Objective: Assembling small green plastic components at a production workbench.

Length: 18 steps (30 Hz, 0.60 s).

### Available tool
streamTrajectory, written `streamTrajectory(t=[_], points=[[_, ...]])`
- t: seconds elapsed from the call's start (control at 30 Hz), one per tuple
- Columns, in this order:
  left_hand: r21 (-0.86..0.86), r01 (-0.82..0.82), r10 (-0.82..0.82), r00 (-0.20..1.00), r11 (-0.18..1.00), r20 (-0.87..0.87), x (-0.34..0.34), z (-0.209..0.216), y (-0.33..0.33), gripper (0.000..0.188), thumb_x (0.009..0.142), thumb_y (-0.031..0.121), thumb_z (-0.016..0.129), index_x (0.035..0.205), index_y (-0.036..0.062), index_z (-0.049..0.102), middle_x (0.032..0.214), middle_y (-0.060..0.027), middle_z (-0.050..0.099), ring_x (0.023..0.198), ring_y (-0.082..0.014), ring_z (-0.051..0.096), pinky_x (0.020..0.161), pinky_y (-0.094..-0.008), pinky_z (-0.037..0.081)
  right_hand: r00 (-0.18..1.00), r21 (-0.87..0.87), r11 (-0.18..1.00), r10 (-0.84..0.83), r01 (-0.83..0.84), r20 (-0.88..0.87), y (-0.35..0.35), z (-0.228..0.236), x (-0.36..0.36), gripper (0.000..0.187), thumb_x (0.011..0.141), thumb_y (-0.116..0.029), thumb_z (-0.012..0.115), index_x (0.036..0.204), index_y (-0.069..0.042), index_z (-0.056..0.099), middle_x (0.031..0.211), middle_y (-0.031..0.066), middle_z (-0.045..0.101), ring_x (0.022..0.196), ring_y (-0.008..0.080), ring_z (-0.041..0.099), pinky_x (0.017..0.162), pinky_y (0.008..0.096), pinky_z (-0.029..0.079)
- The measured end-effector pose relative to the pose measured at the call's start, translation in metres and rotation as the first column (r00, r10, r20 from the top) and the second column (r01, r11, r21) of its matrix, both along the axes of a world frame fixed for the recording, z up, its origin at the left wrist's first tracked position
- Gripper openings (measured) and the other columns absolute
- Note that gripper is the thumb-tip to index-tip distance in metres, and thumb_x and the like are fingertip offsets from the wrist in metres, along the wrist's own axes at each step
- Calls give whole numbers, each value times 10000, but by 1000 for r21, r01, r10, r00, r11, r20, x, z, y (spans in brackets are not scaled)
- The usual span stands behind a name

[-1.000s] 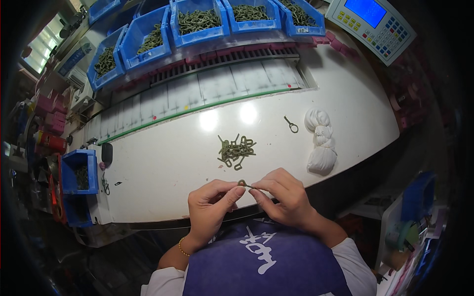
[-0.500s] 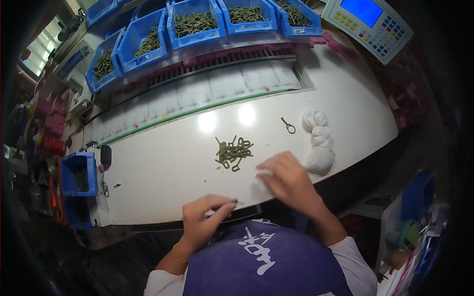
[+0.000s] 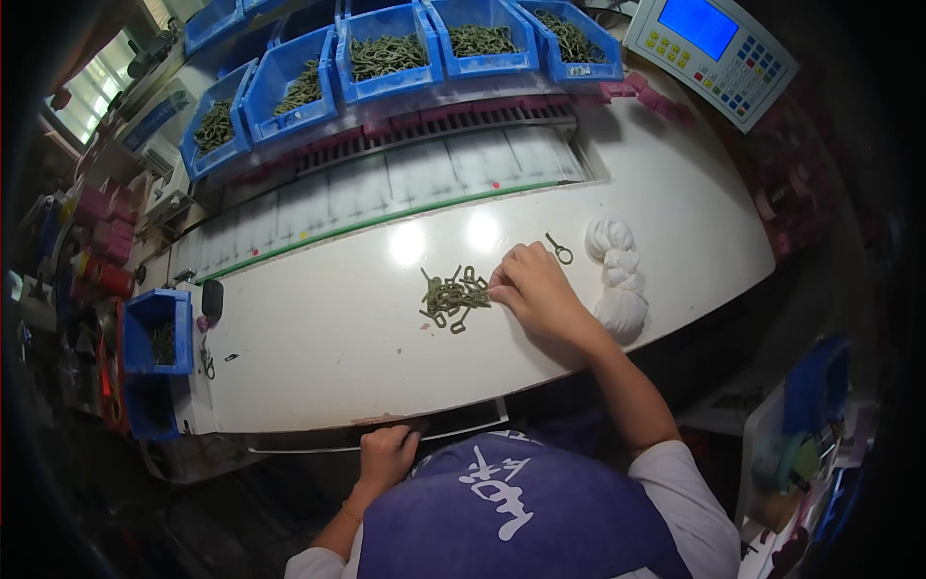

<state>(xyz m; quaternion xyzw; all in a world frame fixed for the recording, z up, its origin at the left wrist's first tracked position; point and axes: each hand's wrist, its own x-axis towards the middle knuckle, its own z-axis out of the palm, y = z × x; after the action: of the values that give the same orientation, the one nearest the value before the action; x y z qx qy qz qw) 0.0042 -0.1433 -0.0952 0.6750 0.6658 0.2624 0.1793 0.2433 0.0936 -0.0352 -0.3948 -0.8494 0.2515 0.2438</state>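
A small heap of olive-green looped pieces (image 3: 449, 301) with short stems lies on the white table. My right hand (image 3: 536, 288) is at the heap's right side, thumb and fingertips pinched together. Whatever is between those fingers is too small to make out. A single olive-green ring with a stem (image 3: 563, 253) lies apart, just beyond that hand. My left hand (image 3: 388, 454) is low at the table's front edge, beside a shallow drawer (image 3: 468, 421). Its fingers are curled in, and their tips are partly hidden.
Blue bins (image 3: 389, 87) full of similar green pieces line the back, above a green-edged white strip (image 3: 405, 183). A tied white cloth bundle (image 3: 619, 289) lies at right. A keypad with a blue screen (image 3: 709, 58) stands at back right. Blue boxes (image 3: 183, 333) sit at left.
My right hand has moved forward and left to the heap. My left hand has dropped back from above the table to its front edge, where more of the drawer now shows.
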Motion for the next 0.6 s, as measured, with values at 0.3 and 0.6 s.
streamTrajectory(t=[0.3,0.6], points=[[-221,57,22,941,974,339,20,85,6,130,848,134,705,895,22,751,758,-139,712,585,-223,661,571,-312,522,936,-351,929,-221,117,-274,-69,33,7,133,900,-80,639,969,9,568,902,109,597,847,233,587,785,343,473],[-362,123,308,320,924,896,45,123,76,310,936,168,649,1133,-71,648,915,-167,704,607,-164,649,550,-263,536,657,-551,828,-360,-102,-662,-118,45,-13,150,913,-50,652,1027,4,571,904,78,655,899,136,643,806,273,511]])
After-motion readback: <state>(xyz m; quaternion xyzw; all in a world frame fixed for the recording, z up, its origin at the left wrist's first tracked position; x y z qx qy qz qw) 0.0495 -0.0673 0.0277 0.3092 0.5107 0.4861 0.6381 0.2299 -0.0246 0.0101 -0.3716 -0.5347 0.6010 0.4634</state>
